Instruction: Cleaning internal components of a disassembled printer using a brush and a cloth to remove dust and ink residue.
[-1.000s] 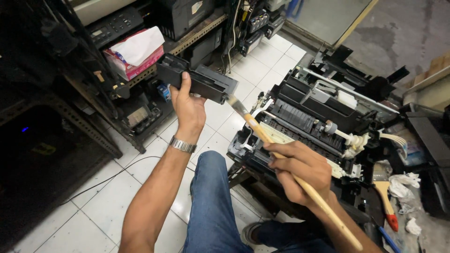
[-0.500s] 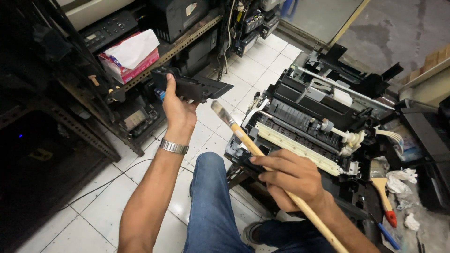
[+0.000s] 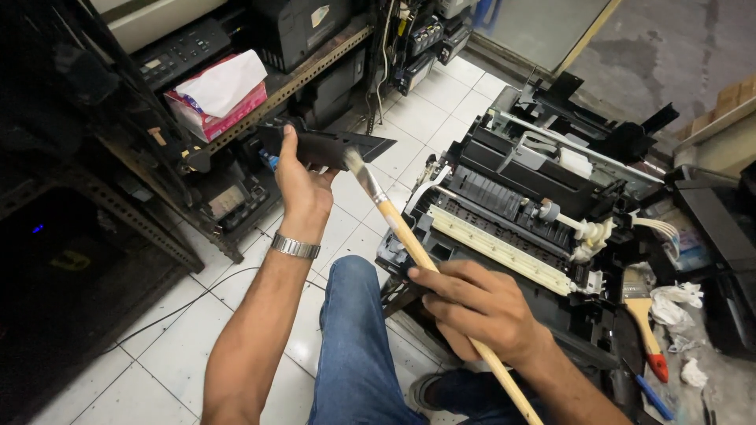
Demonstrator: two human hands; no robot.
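Head view: opened printer [image 3: 520, 212] beside hands [image 3: 480, 307].

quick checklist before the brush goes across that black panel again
1. Left hand has a firm grip on the black plastic panel: ok, thumb over its near edge, panel held clear of the shelf.
2. Right hand holds the long wooden brush: ok, gripped mid-handle.
3. Bristles meet the panel: ok, tip rests at its lower edge.
4. Panel free of dust: cannot tell, surface too dark.
5. Opened printer out of the brush's path: ok, it sits to the right of the handle.
6. Second brush within reach: ok, it lies beside the printer.
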